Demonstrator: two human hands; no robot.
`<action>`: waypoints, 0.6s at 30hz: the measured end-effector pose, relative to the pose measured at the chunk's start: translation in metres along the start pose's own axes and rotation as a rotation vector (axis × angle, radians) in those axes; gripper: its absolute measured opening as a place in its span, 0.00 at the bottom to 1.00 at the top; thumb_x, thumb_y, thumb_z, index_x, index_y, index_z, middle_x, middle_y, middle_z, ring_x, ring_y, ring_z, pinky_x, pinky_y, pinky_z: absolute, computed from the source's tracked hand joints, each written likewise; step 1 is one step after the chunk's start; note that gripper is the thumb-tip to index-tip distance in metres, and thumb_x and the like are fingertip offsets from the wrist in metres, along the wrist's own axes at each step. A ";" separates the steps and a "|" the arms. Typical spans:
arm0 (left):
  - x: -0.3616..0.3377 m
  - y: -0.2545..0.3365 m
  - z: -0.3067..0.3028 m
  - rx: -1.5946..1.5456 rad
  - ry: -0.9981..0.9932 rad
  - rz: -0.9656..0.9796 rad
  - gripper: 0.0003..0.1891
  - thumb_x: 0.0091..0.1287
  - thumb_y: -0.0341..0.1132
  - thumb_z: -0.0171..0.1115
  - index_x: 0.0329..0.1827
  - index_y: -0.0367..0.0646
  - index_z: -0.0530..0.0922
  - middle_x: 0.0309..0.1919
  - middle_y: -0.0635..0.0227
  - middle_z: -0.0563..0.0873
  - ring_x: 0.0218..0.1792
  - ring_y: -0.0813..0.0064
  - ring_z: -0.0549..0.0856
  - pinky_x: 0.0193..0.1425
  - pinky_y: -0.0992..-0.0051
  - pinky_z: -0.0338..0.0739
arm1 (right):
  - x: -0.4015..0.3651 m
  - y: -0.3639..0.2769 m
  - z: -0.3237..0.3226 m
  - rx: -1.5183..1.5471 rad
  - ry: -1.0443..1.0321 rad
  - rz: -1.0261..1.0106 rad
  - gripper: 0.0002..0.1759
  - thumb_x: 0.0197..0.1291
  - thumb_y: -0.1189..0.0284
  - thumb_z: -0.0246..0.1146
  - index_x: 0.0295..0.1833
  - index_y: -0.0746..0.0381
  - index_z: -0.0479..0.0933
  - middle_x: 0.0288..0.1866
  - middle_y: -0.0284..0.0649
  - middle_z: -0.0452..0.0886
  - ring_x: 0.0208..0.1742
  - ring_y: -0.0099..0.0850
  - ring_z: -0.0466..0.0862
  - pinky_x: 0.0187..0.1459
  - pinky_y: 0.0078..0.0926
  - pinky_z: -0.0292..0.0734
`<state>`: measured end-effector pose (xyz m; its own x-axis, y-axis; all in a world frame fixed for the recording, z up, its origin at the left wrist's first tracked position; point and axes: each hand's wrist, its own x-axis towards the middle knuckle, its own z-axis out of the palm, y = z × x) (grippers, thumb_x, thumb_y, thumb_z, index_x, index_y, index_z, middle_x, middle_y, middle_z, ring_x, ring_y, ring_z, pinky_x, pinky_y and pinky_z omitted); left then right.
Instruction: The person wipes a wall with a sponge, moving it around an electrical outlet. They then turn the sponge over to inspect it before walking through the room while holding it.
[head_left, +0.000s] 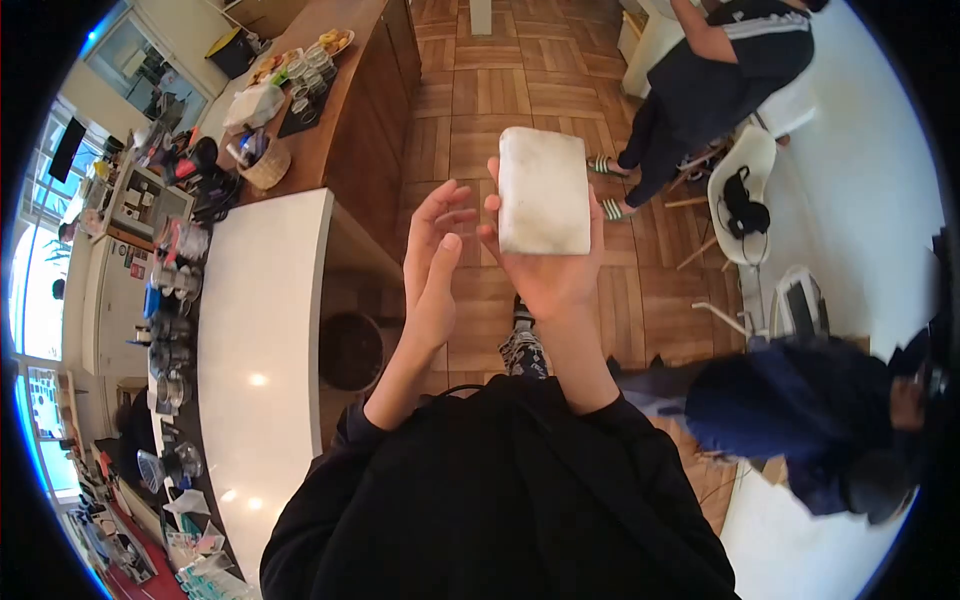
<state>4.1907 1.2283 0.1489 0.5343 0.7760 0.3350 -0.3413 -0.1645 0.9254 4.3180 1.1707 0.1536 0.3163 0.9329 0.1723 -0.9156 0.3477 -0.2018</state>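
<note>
In my right hand (pixel 552 285) rests a white rectangular block (pixel 545 192) with rounded edges and faint grey smudges, which looks like a sponge. The fingers curl around its left side, and the palm is under its lower end. My left hand (pixel 432 265) is held up just to the left of the block, apart from it. Its fingers are spread and slightly bent, with nothing in them. Both hands are in front of my body, above the wooden floor.
A white countertop (pixel 262 330) runs along my left, meeting a wooden counter (pixel 350 110) with a wicker basket (pixel 266 165), glass jars and food plates. One person (pixel 735 80) is at upper right near a white chair (pixel 735 195); another person (pixel 760 410) is at lower right.
</note>
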 end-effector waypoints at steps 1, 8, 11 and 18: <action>0.030 -0.011 0.004 -0.035 0.007 0.029 0.28 0.72 0.42 0.50 0.72 0.39 0.62 0.65 0.59 0.71 0.60 0.68 0.73 0.67 0.66 0.65 | 0.033 -0.012 -0.008 0.013 -0.032 0.024 0.39 0.69 0.44 0.41 0.75 0.61 0.57 0.73 0.52 0.63 0.54 0.42 0.80 0.52 0.43 0.76; 0.231 -0.088 0.013 0.004 0.173 0.067 0.30 0.72 0.45 0.50 0.73 0.38 0.60 0.65 0.57 0.70 0.60 0.69 0.74 0.65 0.67 0.66 | 0.257 -0.086 -0.048 -0.039 -0.166 0.188 0.37 0.71 0.46 0.38 0.74 0.62 0.59 0.72 0.53 0.65 0.53 0.44 0.81 0.50 0.42 0.78; 0.301 -0.113 0.001 0.067 0.264 0.002 0.34 0.71 0.52 0.50 0.74 0.39 0.59 0.64 0.56 0.71 0.61 0.67 0.75 0.63 0.67 0.68 | 0.346 -0.096 -0.061 0.047 -0.104 0.266 0.36 0.72 0.47 0.37 0.72 0.64 0.61 0.68 0.53 0.69 0.52 0.44 0.83 0.48 0.41 0.81; 0.478 -0.206 -0.068 0.075 0.383 -0.064 0.37 0.69 0.59 0.47 0.73 0.41 0.60 0.60 0.57 0.76 0.57 0.68 0.77 0.62 0.67 0.67 | 0.561 -0.119 -0.138 0.083 -0.099 0.408 0.37 0.70 0.46 0.41 0.75 0.59 0.57 0.74 0.51 0.62 0.53 0.44 0.78 0.51 0.44 0.76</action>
<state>4.4639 1.6742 0.1067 0.2209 0.9548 0.1988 -0.2513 -0.1413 0.9575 4.6385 1.6655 0.1408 -0.0974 0.9775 0.1873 -0.9789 -0.0601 -0.1952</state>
